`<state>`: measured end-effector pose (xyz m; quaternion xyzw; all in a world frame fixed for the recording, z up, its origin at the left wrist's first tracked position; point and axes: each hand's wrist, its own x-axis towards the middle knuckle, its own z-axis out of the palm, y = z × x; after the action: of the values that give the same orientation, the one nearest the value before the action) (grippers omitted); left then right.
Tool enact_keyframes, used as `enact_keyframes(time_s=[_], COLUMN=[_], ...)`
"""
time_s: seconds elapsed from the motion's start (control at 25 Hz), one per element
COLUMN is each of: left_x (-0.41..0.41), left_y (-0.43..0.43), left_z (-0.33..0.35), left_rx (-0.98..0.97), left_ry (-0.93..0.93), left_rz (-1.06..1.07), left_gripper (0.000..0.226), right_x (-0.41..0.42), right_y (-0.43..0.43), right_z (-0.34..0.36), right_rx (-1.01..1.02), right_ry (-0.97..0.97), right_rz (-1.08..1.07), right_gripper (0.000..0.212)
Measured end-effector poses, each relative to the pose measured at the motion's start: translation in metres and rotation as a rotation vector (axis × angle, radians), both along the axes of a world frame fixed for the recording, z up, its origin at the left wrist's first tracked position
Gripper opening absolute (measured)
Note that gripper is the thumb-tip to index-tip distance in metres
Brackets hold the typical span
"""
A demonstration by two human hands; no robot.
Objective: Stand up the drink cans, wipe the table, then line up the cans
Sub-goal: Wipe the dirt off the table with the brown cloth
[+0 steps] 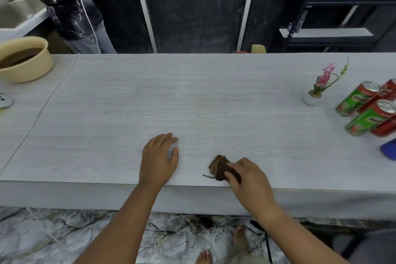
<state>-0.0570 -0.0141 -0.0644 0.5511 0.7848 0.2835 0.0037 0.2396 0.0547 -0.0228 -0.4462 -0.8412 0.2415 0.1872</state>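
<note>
Several green-and-red drink cans stand upright at the table's right edge, the nearest [369, 118] in front of another [356, 98]. A folded brown cloth [219, 167] lies at the table's front edge, and my right hand [248, 180] is shut on it. My left hand [159, 156] rests flat on the light grey wooden table [171, 96], fingers apart, a little left of the cloth, holding nothing.
A small white pot with a pink flower [317, 90] stands left of the cans. A cream bowl of brown liquid [23, 59] sits at the far left. A blue object [389, 149] pokes in at the right edge. Another person [70, 2] stands beyond the table.
</note>
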Motion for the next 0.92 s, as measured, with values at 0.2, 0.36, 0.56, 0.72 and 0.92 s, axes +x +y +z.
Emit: enact_keyframes(time_s=[0.2,0.36,0.56,0.72,0.92], left_x=[0.002,0.002,0.001,0.001,0.001], left_y=[-0.002,-0.002,-0.001,-0.001,-0.001], left_z=[0.0,-0.001,-0.001,-0.002,-0.003], left_rx=[0.01,0.011,0.011,0.017,0.034], left_ry=[-0.012,-0.007,0.004,0.011,0.01], left_rz=[-0.007,-0.012,-0.018,-0.014,-0.025], left_gripper=[0.038,0.035,0.035,0.034,0.034], right_x=[0.002,0.009,-0.012,-0.007,-0.007], right_y=[0.021,0.056,0.023,-0.007,-0.012], right_z=[0.016,0.015,0.003,0.005,0.012], right_rx=[-0.287,-0.183,-0.011,0.013,-0.241], right_ry=[0.311,0.107,-0.056,-0.097,0.071], right_rz=[-0.272,-0.305,-0.06,0.102,0.04], right_gripper=[0.014,0.027,0.029,0.032,0.03])
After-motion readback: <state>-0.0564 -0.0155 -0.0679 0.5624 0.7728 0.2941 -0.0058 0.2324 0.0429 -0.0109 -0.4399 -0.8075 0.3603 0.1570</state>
